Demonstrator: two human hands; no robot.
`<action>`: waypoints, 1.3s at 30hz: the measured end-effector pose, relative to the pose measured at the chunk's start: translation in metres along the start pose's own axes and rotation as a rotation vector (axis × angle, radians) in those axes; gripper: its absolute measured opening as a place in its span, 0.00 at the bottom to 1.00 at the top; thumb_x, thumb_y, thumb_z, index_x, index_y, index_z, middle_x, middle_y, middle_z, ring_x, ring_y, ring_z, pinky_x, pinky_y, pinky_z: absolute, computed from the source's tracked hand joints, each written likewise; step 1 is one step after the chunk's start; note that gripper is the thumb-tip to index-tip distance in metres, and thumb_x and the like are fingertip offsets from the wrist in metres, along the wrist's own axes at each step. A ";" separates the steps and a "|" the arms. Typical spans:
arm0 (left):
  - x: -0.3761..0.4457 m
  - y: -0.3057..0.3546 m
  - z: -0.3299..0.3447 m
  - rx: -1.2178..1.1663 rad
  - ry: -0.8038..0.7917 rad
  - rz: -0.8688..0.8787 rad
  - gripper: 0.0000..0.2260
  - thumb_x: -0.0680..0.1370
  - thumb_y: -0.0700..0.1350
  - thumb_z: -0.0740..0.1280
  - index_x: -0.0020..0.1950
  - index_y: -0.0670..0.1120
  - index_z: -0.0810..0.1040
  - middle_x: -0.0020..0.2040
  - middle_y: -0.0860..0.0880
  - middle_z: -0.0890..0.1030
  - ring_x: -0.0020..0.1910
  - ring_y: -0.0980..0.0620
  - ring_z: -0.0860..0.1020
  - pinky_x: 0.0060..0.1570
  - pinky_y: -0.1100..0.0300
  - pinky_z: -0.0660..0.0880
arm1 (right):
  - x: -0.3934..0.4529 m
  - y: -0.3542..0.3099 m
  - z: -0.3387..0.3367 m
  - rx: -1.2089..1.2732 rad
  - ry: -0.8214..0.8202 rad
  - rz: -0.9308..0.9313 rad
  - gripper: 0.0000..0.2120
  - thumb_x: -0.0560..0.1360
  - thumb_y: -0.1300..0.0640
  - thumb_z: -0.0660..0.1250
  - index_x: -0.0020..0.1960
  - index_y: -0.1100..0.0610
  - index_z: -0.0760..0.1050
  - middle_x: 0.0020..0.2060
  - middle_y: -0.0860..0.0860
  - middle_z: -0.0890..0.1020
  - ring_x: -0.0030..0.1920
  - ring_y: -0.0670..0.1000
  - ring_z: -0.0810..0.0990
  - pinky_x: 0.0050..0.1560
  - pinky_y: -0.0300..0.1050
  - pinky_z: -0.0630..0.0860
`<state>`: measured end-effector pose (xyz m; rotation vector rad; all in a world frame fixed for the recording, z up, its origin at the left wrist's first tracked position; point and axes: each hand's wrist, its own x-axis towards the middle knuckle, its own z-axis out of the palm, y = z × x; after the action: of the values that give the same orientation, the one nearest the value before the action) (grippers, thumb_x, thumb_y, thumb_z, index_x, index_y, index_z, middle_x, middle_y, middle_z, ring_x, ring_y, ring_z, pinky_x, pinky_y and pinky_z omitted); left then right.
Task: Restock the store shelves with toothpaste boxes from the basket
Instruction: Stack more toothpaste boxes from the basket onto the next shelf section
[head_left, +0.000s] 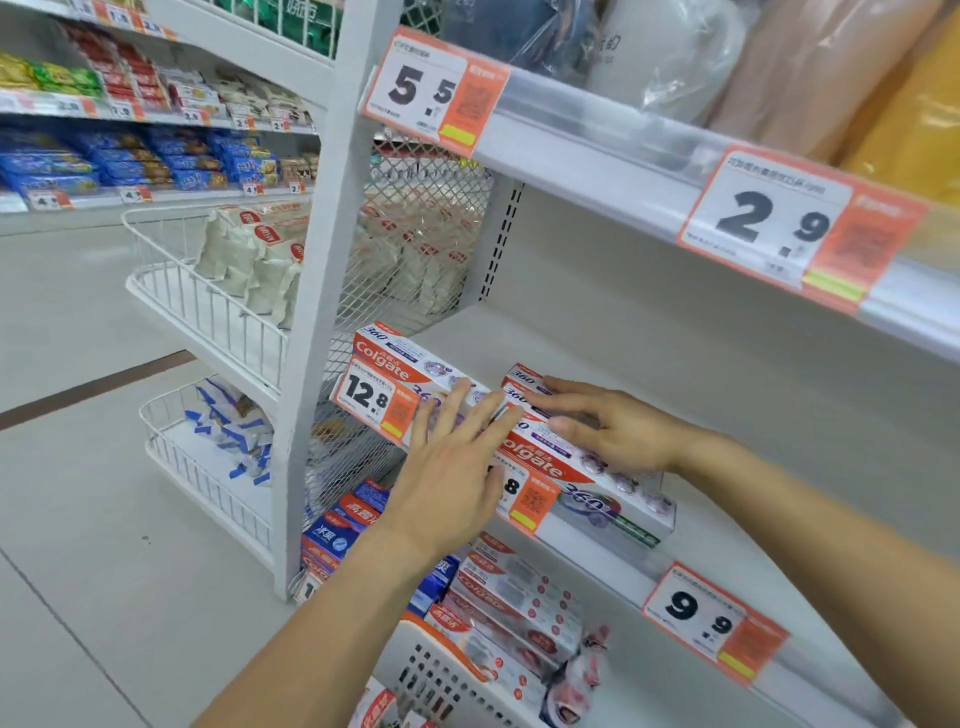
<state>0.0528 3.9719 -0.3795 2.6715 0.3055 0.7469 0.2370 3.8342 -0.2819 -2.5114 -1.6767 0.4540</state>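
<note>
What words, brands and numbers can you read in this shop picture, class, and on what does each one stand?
"Colgate": left toothpaste box and right toothpaste box.
"360": both boxes' ends.
"12.8": price tag before the left box.
"5.5": upper-shelf tag.
"2.9": upper-shelf tag.
"9.9": lower tag.
Small print, codes and far-aisle tags: too blurred.

White shelf carries Colgate toothpaste boxes lying lengthwise along its front edge.
</note>
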 end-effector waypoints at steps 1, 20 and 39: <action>0.000 0.001 0.000 0.002 -0.003 -0.003 0.27 0.81 0.49 0.58 0.80 0.55 0.58 0.81 0.54 0.57 0.81 0.46 0.47 0.77 0.39 0.50 | -0.001 0.002 0.000 0.008 0.000 0.002 0.26 0.79 0.35 0.53 0.76 0.37 0.63 0.79 0.45 0.58 0.78 0.45 0.56 0.78 0.48 0.56; 0.000 0.005 0.001 -0.036 -0.015 -0.026 0.29 0.81 0.51 0.61 0.80 0.57 0.54 0.81 0.55 0.54 0.81 0.49 0.41 0.77 0.42 0.43 | -0.020 -0.004 0.002 -0.065 -0.057 0.147 0.24 0.80 0.35 0.51 0.75 0.27 0.52 0.78 0.48 0.53 0.78 0.54 0.50 0.76 0.59 0.54; -0.002 0.006 0.009 -0.006 0.011 -0.025 0.31 0.78 0.51 0.61 0.80 0.56 0.55 0.81 0.53 0.54 0.81 0.46 0.40 0.78 0.39 0.43 | -0.022 -0.006 0.005 -0.073 -0.004 0.193 0.25 0.80 0.33 0.52 0.76 0.30 0.54 0.78 0.48 0.56 0.77 0.54 0.52 0.75 0.60 0.58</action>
<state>0.0569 3.9637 -0.3854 2.6535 0.3376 0.7545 0.2221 3.8162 -0.2813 -2.7398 -1.4847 0.4204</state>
